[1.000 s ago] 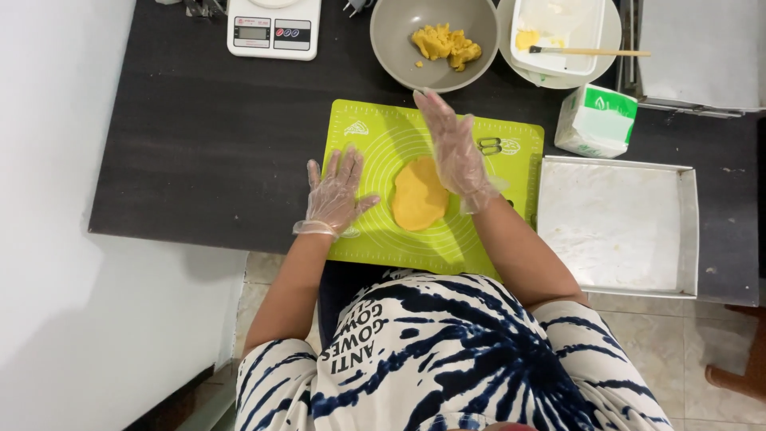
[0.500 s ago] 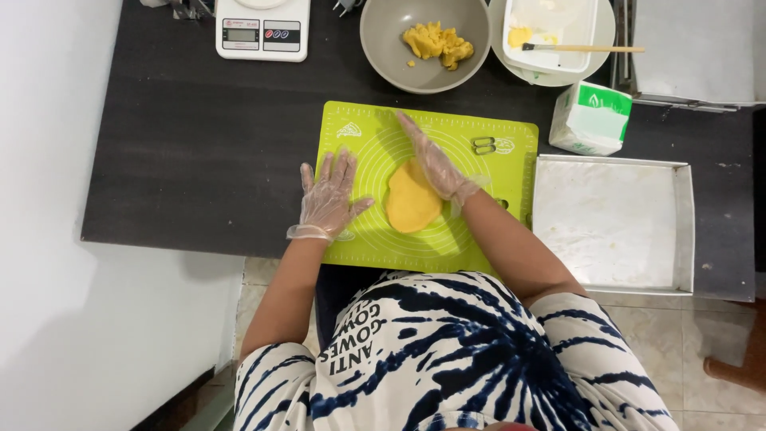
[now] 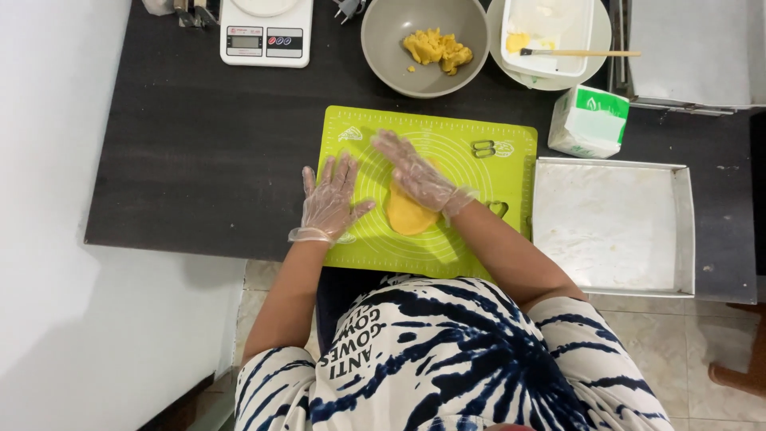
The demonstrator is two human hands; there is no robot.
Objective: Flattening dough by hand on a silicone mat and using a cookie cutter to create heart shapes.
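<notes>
A flat piece of yellow dough [image 3: 407,214] lies on a lime-green silicone mat [image 3: 479,183] on a dark table. My right hand [image 3: 415,172], in a clear plastic glove, presses flat on the dough's upper part with fingers stretched toward the upper left. My left hand [image 3: 329,199], also gloved, rests flat with fingers spread on the mat's left edge, just left of the dough. Neither hand grips anything.
A grey bowl [image 3: 399,68] with yellow dough lumps stands behind the mat. Beside it are a white kitchen scale [image 3: 266,32], a white container [image 3: 550,36] with a brush, and a small green-white carton [image 3: 589,121]. A floured metal tray [image 3: 610,227] lies right of the mat. Small cutters [image 3: 483,148] sit on the mat.
My right hand has slid back toward me and to the left over the dough, which now looks longer. My left hand stays flat on the mat.
</notes>
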